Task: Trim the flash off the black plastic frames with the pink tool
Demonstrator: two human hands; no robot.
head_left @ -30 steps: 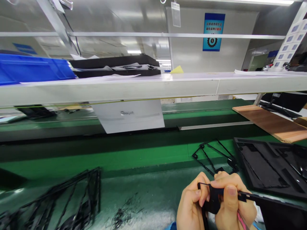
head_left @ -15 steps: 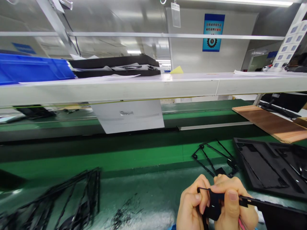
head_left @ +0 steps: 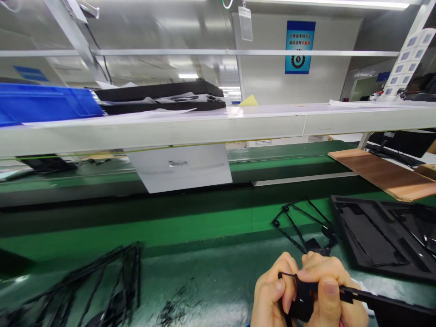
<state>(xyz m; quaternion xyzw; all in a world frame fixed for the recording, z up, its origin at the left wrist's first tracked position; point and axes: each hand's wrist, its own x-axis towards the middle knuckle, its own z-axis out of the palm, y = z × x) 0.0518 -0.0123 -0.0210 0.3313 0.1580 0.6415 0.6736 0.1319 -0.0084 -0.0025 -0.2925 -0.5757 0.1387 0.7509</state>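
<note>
At the bottom of the head view both my hands pinch the corner of a thin black plastic frame piece (head_left: 357,297). My left hand (head_left: 270,295) has its fingers closed on the piece's left end. My right hand (head_left: 332,295) presses its thumb on top of the same corner, fingers curled behind it. The piece runs off to the right toward the lower frame edge. Just beyond my hands another black thin frame (head_left: 301,225) lies flat on the green mat.
A black moulded tray (head_left: 378,234) sits at the right. A heap of black frame strips (head_left: 95,286) lies at the lower left, with small black scraps (head_left: 177,304) near it. A white shelf (head_left: 218,125) spans overhead with a blue bin (head_left: 44,102). A wooden board (head_left: 381,175) lies far right.
My hands have sunk slightly lower in the view, still pinching the same black piece. Nothing else on the bench has moved.
</note>
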